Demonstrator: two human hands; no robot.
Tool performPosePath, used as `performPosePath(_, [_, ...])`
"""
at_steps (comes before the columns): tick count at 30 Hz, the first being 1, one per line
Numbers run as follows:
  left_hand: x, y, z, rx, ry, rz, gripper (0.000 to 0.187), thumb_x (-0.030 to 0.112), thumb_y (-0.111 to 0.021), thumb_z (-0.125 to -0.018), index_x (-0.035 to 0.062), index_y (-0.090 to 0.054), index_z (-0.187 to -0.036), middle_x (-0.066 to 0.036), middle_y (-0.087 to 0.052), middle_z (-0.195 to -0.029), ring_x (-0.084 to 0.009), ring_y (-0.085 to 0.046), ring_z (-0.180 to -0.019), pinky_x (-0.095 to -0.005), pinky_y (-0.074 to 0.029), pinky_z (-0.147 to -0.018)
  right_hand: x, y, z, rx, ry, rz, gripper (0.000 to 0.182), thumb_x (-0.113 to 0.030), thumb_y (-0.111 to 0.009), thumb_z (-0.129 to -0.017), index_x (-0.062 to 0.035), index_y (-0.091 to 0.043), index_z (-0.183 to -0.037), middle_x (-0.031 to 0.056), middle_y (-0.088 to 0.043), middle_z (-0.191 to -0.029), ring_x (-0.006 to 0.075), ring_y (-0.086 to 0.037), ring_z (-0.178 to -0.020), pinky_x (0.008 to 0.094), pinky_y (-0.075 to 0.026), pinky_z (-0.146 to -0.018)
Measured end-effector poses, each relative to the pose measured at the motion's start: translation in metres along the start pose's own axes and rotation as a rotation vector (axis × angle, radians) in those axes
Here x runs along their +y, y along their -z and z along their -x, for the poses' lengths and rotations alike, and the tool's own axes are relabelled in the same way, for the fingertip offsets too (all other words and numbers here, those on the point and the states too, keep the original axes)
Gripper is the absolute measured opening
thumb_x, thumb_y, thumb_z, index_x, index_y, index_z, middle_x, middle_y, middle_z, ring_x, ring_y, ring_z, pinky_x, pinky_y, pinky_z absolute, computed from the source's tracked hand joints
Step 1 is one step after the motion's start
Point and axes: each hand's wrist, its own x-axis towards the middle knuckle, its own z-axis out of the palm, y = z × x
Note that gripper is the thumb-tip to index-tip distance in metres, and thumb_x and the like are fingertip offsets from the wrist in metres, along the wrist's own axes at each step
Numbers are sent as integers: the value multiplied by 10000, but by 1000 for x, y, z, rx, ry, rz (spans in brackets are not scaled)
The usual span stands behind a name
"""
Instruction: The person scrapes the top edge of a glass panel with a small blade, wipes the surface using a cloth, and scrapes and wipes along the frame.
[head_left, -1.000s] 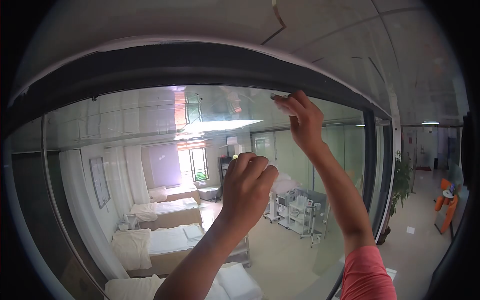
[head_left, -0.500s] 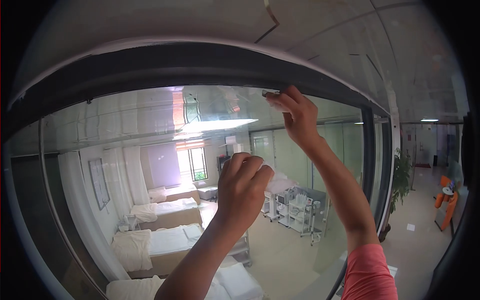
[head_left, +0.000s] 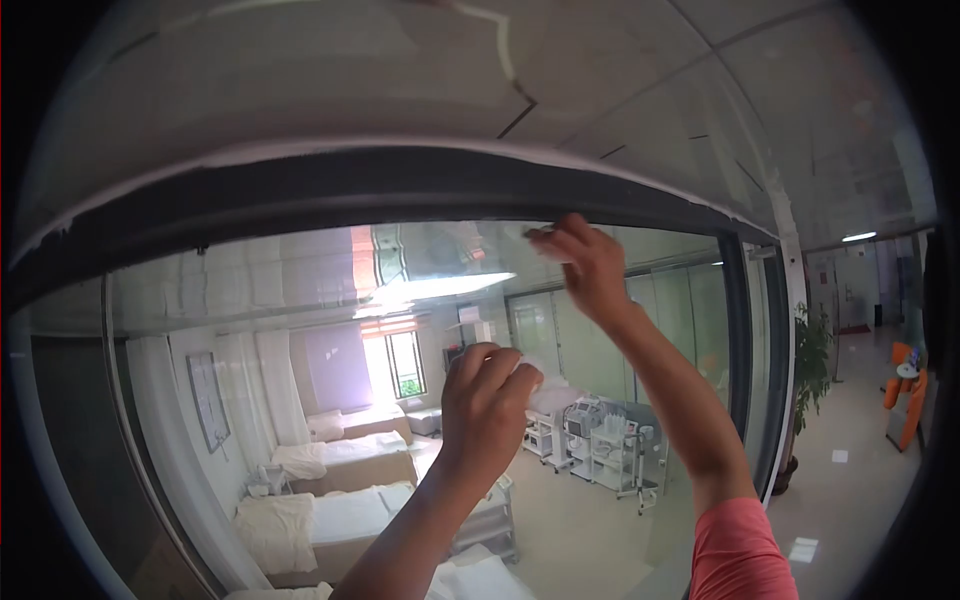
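A large glass pane (head_left: 300, 340) fills the view, set in a dark frame (head_left: 330, 195). My right hand (head_left: 585, 262) is raised to the pane's top edge and pinches a small dark tool (head_left: 540, 232) against the glass just under the frame. My left hand (head_left: 487, 410) is lower, in the middle of the pane, fingers closed around a crumpled white cloth (head_left: 528, 368) held at the glass. A pink sleeve (head_left: 740, 550) covers my right upper arm.
Through the glass lies a room with several white-covered beds (head_left: 330, 510), curtains, a bright window (head_left: 402, 365) and white equipment carts (head_left: 600, 445). To the right, a corridor holds a potted plant (head_left: 808, 370) and an orange chair (head_left: 905, 385).
The view has tilted upward, so the frame and both hands sit lower in the picture. My right hand has slid slightly left along the pane's top edge.
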Motion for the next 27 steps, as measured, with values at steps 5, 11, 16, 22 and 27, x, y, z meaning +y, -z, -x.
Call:
performPosePath(5, [4, 1, 0, -14, -5, -2, 251, -107, -604, -580, 79, -663, -738, -88, -616, -824, -274, -561, -838, -375, -471, -731, 19, 2, 9, -53, -46, -12, 372, 90, -623, -653, -144, -681, -936, 17, -593, -814, 206, -624, -694, 339, -479, -557])
performPosePath(11, [4, 3, -1, -50, -12, -7, 241, -107, -597, -591, 79, -661, -730, -97, -609, -822, -289, -555, -844, -390, -463, -731, -4, 4, -3, 10, -5, -23, 323, 28, -600, -668, -185, -658, -904, 4, -569, -811, 240, -567, -591, 348, -457, -545])
performPosePath(16, [2, 2, -1, -55, -11, -1, 241, -109, -598, -593, 77, -663, -733, -98, -606, -818, -291, -553, -846, -393, -463, -734, -6, 1, -7, 9, 2, -21, 324, 30, -600, -674, -184, -659, -909, -2, -570, -803, 234, -575, -604, 348, -464, -565])
performPosePath(22, [2, 3, -1, -47, -14, 15, 244, -112, -592, -592, 73, -667, -733, -98, -605, -813, -291, -550, -826, -392, -463, -719, 11, 1, 7, -20, -31, -27, 311, 20, -594, -686, -183, -649, -915, -5, -568, -803, 234, -569, -606, 345, -460, -561])
performPosePath(27, [4, 1, -2, -48, -9, 4, 240, -112, -593, -588, 72, -669, -723, -95, -603, -813, -283, -549, -819, -382, -467, -709, -2, 4, -3, 7, 32, -20, 335, 38, -612, -667, -185, -662, -912, -8, -568, -781, 222, -569, -588, 342, -452, -537])
